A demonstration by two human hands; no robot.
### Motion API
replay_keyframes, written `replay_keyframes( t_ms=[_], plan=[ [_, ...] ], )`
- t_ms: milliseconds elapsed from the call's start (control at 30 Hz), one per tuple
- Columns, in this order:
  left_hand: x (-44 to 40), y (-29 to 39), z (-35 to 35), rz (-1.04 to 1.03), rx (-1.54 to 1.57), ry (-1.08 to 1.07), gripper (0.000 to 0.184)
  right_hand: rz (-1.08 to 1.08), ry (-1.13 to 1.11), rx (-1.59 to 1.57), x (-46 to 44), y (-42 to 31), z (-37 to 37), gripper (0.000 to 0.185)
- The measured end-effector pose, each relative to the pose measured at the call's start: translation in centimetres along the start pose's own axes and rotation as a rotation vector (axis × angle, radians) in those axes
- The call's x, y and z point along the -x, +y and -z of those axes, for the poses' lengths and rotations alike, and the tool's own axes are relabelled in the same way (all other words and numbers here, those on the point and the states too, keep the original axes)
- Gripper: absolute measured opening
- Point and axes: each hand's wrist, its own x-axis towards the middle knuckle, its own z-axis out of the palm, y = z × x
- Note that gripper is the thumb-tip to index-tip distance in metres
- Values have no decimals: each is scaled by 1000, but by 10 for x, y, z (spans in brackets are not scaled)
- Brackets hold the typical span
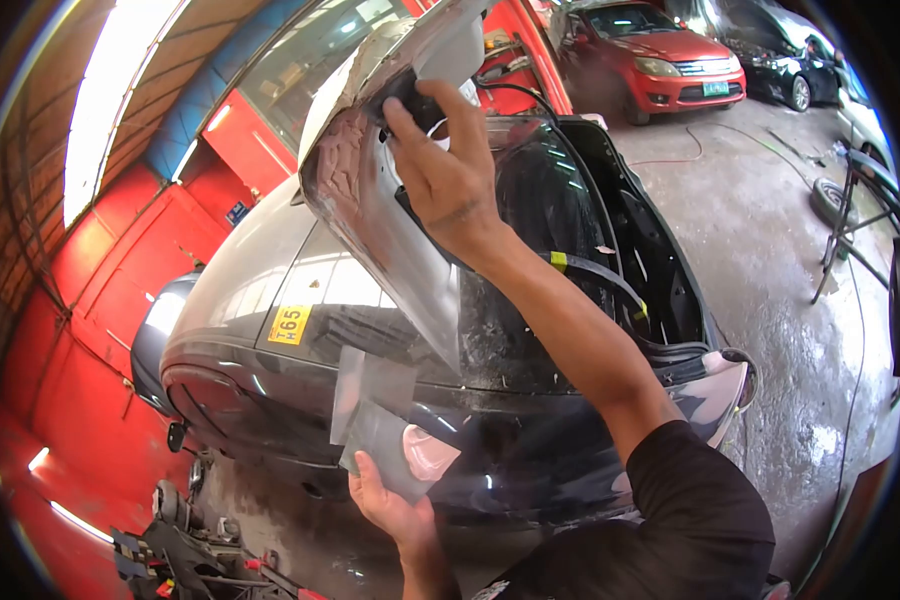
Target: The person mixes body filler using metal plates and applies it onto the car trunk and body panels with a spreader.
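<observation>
A glossy dark car (530,420) spans the middle of the view, on the wet-looking grey concrete floor (760,250); above it stands a long, curved grey-and-white body panel (400,250), tilted, with rough pinkish-brown filler (342,170) along its upper left part. A red vehicle (660,60) stands well apart, at the upper right.

The right hand (445,165) reaches up to the panel; its grip is closed, thumb and fingers pinching a small, dark, flat-looking piece (395,100) at the panel's upper part, the piece's exact shape partly hidden by the fingers.

The left hand (392,508) is lower, in front of the car's side; its grip is closed on the lower edge of a flat grey board (385,440), held tilted, with a paler rectangular sheet (348,385) just behind its upper edge; a smooth pink mound of paste (430,453) lies at the board's right side. A small yellow sticker (289,325) marked "65" is on the car, above and left of the board.
</observation>
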Motion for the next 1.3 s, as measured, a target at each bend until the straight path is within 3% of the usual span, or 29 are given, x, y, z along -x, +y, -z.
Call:
replay_keyframes(
  t_ms=[300, 500, 700, 900, 1133, 1300],
  plan=[
    [-3, 7, 3, -12, -2, -12, 35, -14, 68, -43, -3, 1, 4, 41],
    [-5, 5, 7, -15, 3, -23, 36, -1, -32, -50, 4, -6, 7, 41],
    [-5, 7, 9, -16, -3, -42, 37, 5, 81, -22, -3, 0, 6, 40],
    [-5, 7, 9, -12, -3, -29, 37, -13, 4, -47, 7, -5, 4, 36],
    [-4, 8, 9, -22, -15, -8, 34, -423, 87, -233, -1, -11, 8, 33],
    [-1, 10, 7, -8, -21, 15, 31, -472, 40, -337, -2, -24, -9, 35]
  ],
)
